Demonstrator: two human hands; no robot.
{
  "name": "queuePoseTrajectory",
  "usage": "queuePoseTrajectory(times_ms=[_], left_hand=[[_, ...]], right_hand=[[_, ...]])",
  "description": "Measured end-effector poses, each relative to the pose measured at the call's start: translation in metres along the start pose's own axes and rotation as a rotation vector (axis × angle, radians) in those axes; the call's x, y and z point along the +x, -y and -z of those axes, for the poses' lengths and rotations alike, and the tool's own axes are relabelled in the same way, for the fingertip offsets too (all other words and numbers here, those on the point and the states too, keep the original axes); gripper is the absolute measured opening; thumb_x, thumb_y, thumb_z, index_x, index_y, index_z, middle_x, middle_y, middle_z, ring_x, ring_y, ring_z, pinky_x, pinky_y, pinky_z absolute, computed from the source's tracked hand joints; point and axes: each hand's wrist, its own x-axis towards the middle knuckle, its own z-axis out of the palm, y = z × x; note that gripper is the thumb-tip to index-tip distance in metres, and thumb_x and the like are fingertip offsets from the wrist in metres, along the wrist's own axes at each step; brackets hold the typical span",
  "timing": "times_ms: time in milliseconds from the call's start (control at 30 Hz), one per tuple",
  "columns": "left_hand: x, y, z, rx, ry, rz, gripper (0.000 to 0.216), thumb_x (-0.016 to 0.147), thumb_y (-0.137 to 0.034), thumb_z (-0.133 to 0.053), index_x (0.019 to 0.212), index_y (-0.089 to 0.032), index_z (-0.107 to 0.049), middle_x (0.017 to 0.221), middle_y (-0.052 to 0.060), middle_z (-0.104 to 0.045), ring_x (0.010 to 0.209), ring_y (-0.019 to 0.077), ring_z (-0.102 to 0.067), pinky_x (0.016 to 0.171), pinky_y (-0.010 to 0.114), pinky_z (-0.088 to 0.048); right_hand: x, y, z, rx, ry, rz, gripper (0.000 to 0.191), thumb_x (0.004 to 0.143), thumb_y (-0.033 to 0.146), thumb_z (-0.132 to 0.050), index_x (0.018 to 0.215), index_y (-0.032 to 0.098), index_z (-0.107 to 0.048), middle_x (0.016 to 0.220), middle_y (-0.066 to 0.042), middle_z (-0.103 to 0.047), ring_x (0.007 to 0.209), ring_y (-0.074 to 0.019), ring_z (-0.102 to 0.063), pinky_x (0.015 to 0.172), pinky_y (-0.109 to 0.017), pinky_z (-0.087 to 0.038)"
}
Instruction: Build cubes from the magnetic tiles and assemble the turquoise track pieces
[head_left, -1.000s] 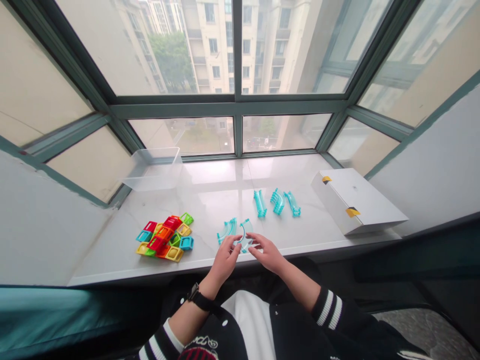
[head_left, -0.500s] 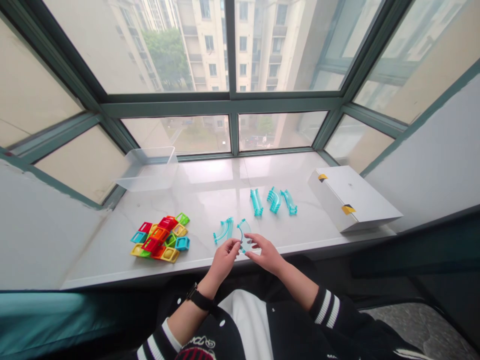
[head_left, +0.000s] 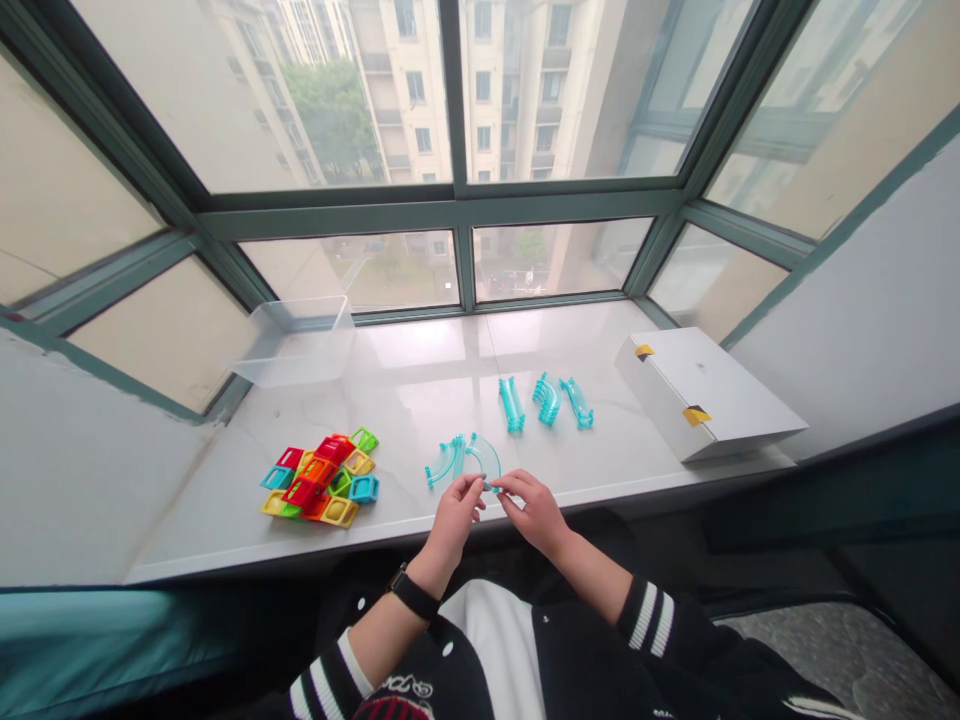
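Observation:
My left hand (head_left: 457, 513) and my right hand (head_left: 532, 505) meet near the front edge of the white marble sill (head_left: 420, 390). Both pinch the near end of a curved clear teal track piece (head_left: 486, 458). Another curved teal track piece (head_left: 445, 460) lies flat just left of it, touching or almost touching. Three more teal track pieces (head_left: 546, 400) lie in a row farther back, to the right.
A heap of colourful square frame tiles (head_left: 322, 479) sits at the left of the sill. A clear plastic bin (head_left: 294, 341) stands at the back left by the window. A white cardboard box (head_left: 705, 394) lies at the right.
My hands have drawn closer together, and the curved piece they hold has turned so its arc rises next to the other curved piece. The camera has shifted slightly.

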Motion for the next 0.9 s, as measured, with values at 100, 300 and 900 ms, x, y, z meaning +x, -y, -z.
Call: queuePoseTrajectory(times_ms=[100, 300, 900], left_hand=[[0.003, 0.001, -0.006, 0.023, 0.021, -0.013, 0.053, 0.074, -0.061, -0.081, 0.104, -0.017, -0.074, 0.096, 0.006, -0.07, 0.071, 0.0131, -0.06, 0.055, 0.023, -0.045], [0.017, -0.003, -0.026, 0.098, 0.1, -0.019, 0.054, 0.081, -0.05, -0.078, 0.124, -0.019, -0.073, 0.112, 0.012, -0.072, 0.077, 0.0149, -0.063, 0.058, 0.024, -0.049], [0.116, -0.038, -0.145, 0.229, 0.359, -0.163, 0.079, 0.085, -0.034, -0.078, 0.157, -0.028, -0.046, 0.166, 0.015, -0.044, 0.094, 0.0154, -0.065, 0.073, 0.029, -0.061]], right_hand=[[-0.001, -0.004, 0.005, -0.046, -0.026, 0.01, 0.024, 0.097, 0.02, -0.066, 0.115, 0.03, -0.076, 0.1, -0.004, -0.071, 0.091, -0.0209, -0.069, 0.087, -0.036, -0.057], [0.003, -0.018, 0.027, -0.124, -0.125, 0.006, 0.016, 0.098, 0.021, -0.065, 0.107, 0.027, -0.076, 0.095, -0.004, -0.073, 0.086, -0.0215, -0.07, 0.084, -0.036, -0.058], [0.095, -0.101, 0.131, -0.389, -0.301, -0.097, 0.017, 0.094, 0.024, -0.059, 0.096, 0.024, -0.075, 0.1, -0.007, -0.076, 0.078, -0.0213, -0.069, 0.08, -0.036, -0.056]])
